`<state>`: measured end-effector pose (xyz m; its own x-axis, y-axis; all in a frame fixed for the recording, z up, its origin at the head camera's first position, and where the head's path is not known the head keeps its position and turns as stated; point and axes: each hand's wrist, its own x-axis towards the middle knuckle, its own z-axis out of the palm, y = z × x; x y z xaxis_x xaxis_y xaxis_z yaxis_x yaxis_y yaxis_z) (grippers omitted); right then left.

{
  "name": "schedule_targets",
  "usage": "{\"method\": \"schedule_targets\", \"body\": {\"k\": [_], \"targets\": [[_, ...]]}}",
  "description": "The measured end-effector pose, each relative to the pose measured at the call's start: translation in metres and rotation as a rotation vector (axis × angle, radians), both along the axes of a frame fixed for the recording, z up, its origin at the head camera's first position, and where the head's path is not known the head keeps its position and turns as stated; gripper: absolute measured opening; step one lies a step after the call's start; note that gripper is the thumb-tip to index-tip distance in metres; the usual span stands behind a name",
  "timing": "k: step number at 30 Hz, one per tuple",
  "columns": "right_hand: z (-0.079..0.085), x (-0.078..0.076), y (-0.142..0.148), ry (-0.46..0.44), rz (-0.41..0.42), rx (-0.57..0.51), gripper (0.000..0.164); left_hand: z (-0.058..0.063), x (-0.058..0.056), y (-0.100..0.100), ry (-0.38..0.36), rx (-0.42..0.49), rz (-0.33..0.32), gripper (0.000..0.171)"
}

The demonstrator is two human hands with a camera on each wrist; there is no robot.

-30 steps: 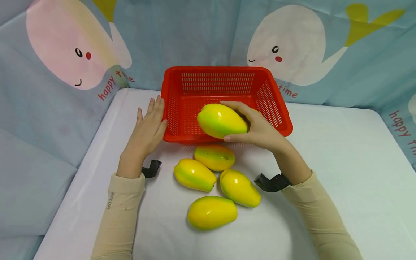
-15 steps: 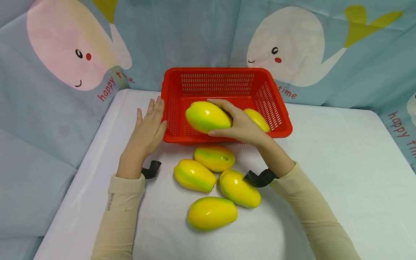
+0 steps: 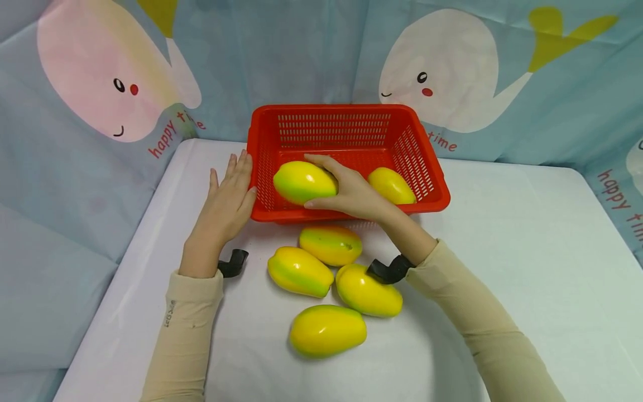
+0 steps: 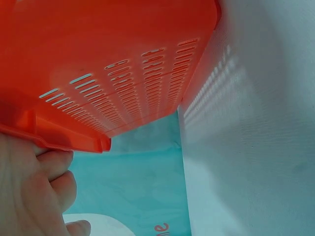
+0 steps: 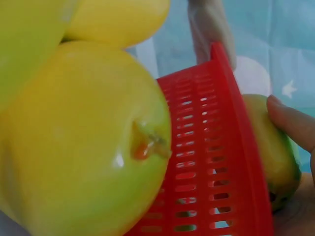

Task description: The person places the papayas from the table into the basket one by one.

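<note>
My right hand (image 3: 351,192) grips a yellow-green papaya (image 3: 303,183) inside the left half of the red basket (image 3: 321,216), fingers over its far side and thumb on the near side. Whether that papaya touches the basket floor cannot be told. A second papaya (image 3: 392,186) lies in the basket's right part. With fingers straight, my left hand (image 3: 226,201) rests against the basket's left rim; the left wrist view shows its fingers (image 4: 61,189) at the rim's underside. In the right wrist view, the thumb (image 5: 293,120) lies on the held papaya (image 5: 268,147) beyond the basket wall.
In front of the basket, several papayas (image 3: 300,272) lie on the white table (image 3: 502,268), the nearest one (image 3: 328,331) apart from the others. A printed blue curtain (image 3: 311,56) hangs right behind the basket. Black wrist mounts (image 3: 389,271) stick out from both sleeves.
My right hand has carried the papaya leftward within the basket, uncovering the second papaya at the right. One papaya on the table has shifted slightly by the right wrist mount. My left hand stays put.
</note>
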<state>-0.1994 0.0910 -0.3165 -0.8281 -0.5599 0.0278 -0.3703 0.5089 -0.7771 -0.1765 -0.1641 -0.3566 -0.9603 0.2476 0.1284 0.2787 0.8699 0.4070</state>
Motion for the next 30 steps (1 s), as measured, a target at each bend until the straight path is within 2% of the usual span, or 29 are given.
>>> {"method": "schedule_targets", "body": {"k": [12, 19, 30], "targets": [[-0.009, -0.016, -0.01, -0.008, 0.026, 0.148, 0.078, 0.001, 0.001, 0.001, -0.01, 0.006, 0.005, 0.062], [-0.011, -0.026, -0.021, -0.023, 0.065, 0.177, 0.076, 0.0, 0.001, 0.001, -0.011, 0.005, 0.012, 0.062], [-0.013, -0.034, -0.032, -0.045, 0.149, 0.255, 0.069, -0.001, 0.0, 0.001, -0.003, 0.005, 0.013, 0.063]]}}
